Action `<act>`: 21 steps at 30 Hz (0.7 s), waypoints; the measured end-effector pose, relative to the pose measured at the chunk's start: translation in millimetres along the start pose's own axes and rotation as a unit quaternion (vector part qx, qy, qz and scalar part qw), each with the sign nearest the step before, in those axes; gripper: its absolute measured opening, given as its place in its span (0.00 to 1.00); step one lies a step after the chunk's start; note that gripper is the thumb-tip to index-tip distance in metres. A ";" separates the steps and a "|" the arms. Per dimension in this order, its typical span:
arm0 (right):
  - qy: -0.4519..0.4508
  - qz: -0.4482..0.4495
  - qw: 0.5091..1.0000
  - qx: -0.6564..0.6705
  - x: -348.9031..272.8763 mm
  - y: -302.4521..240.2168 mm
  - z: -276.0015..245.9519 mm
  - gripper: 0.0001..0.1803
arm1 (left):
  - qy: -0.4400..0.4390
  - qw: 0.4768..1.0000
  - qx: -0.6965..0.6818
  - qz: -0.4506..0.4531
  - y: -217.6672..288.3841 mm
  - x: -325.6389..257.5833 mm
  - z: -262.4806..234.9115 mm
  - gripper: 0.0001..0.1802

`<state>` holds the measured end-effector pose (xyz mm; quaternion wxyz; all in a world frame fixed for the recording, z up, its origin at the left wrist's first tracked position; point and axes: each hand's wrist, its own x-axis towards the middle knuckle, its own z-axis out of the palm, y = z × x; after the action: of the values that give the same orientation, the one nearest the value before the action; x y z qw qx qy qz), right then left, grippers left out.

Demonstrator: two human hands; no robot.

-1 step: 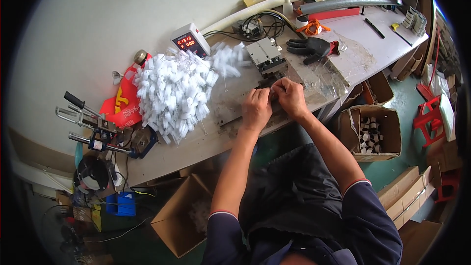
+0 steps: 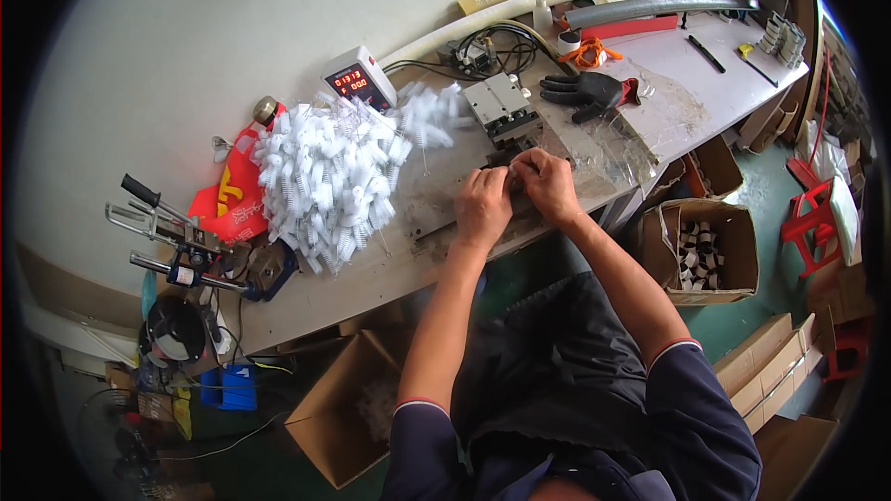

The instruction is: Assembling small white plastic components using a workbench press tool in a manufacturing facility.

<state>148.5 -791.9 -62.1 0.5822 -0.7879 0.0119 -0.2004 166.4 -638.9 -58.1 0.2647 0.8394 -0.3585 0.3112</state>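
Observation:
My left hand (image 2: 483, 204) and my right hand (image 2: 549, 182) meet fingertip to fingertip on the workbench (image 2: 390, 264), pinching a small part that is mostly hidden by the fingers. They sit just in front of a small grey metal machine (image 2: 501, 107). A big heap of white bristly pieces (image 2: 325, 172) lies to the left of my left hand, with a few spilling toward the machine.
A white box with a red digit display (image 2: 357, 80) stands behind the heap. A black glove (image 2: 589, 91) lies right of the machine. Hand tools (image 2: 176, 237) and a red bag (image 2: 227, 199) are at the left. Cardboard boxes (image 2: 707, 246) (image 2: 348, 408) stand below the bench, and a red stool (image 2: 815, 223) is at the right.

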 end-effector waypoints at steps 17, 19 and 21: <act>-0.079 0.041 0.985 0.145 0.5 -4.2 -9.2 0.11 | 0.128 0.897 -0.151 -0.395 -41.7 -14.7 -23.3 0.09; -0.082 0.037 0.987 0.136 0.4 -4.0 -8.3 0.11 | 0.141 0.893 -0.049 -0.425 -59.4 -12.5 -32.1 0.11; -0.085 0.033 0.988 0.124 0.1 -2.6 -8.0 0.11 | 0.120 0.919 0.028 -0.376 -69.2 -5.1 -32.4 0.11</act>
<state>145.4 -798.4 -57.7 0.6806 -0.7229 -0.0368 -0.1131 205.9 -573.3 -55.5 0.3797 0.8757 0.0264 0.2973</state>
